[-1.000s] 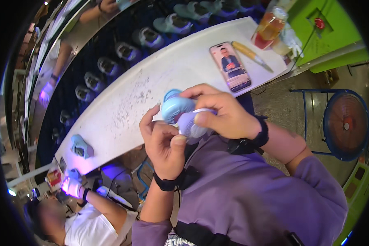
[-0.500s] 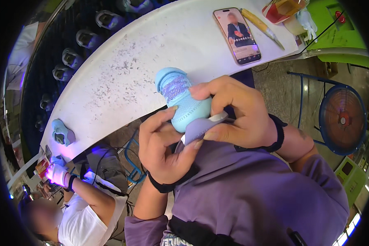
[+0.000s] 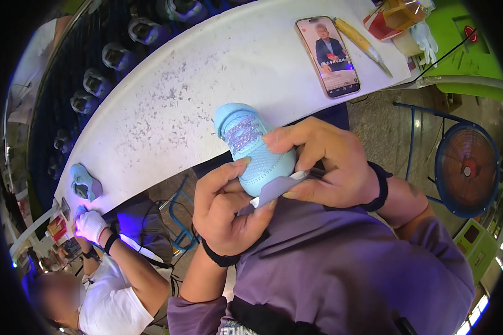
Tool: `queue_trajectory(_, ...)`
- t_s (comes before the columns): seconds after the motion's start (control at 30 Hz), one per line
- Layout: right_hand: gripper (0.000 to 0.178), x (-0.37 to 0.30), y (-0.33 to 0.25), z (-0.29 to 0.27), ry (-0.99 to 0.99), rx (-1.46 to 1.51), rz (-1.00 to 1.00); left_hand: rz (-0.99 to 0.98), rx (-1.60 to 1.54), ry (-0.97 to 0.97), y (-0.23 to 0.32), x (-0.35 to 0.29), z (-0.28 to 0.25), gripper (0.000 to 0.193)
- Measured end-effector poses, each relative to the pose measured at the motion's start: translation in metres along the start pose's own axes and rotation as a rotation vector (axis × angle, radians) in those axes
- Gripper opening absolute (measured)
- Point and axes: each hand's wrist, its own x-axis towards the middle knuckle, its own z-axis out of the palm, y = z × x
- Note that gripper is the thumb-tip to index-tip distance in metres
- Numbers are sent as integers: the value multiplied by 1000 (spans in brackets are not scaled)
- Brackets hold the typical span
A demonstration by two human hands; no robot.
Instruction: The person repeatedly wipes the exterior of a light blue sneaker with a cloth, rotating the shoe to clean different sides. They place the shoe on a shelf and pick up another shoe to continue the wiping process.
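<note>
A small light-blue shoe upper point(image 3: 265, 162) with glittery lavender laces is held in front of me, just off the table's near edge, its toe toward me. A lavender sole point(image 3: 276, 188) with a white inner face curves round the toe end. My left hand point(image 3: 224, 209) is closed on the shoe's left side, thumb on the sole and a fingertip on the upper. On the other side my right hand point(image 3: 335, 164) is closed too, index finger on the upper by the laces, thumb pressing the sole. Whether toe and sole touch all along, I cannot tell.
On the white table point(image 3: 167, 100) lie a phone point(image 3: 330, 56), a wooden-handled pointed tool point(image 3: 363, 44) and another blue shoe point(image 3: 84, 181). Shoes stand along a dark conveyor point(image 3: 117, 56) behind. At left a co-worker's gloved hand point(image 3: 91, 225) works. A fan point(image 3: 467, 167) stands right.
The sole has been brought up closer around the toe, its inner face less exposed. Shoe and both hands sit slightly lower in view. The co-worker's gloved hand has shifted right.
</note>
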Motion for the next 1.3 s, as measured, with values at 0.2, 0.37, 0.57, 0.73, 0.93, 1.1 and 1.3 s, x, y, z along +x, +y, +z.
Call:
queue_trajectory(0.2, 35, 17, -22, -27, -139, -267, 70, 78, 38, 0, -7, 18, 11, 33)
queue_trajectory(0.37, 29, 24, 3, -16, -52, 61, 46, 12, 118, 40, 4, 34, 32, 40)
queue_trajectory(0.57, 48, 20, 28, -22, 59, 320, 79, 67, 35, -83, -26, 49, 37, 49)
queue_trajectory(0.73, 25, 22, 23, -50, -115, 431, 271, 56, 14, -110, -26, 63, 47, 46)
queue_trajectory(0.93, 44, 33, 12, -35, -179, 351, 316, 84, 86, -4, -32, 44, 31, 49)
queue_trajectory(1.1, 101, 47, 2, 18, -10, 1002, 315, 62, -5, 167, -13, 21, 5, 54)
queue_trajectory(1.3, 52, 10, 51, 29, -76, -104, 101, -286, -141, 142, -3, -12, -13, 65)
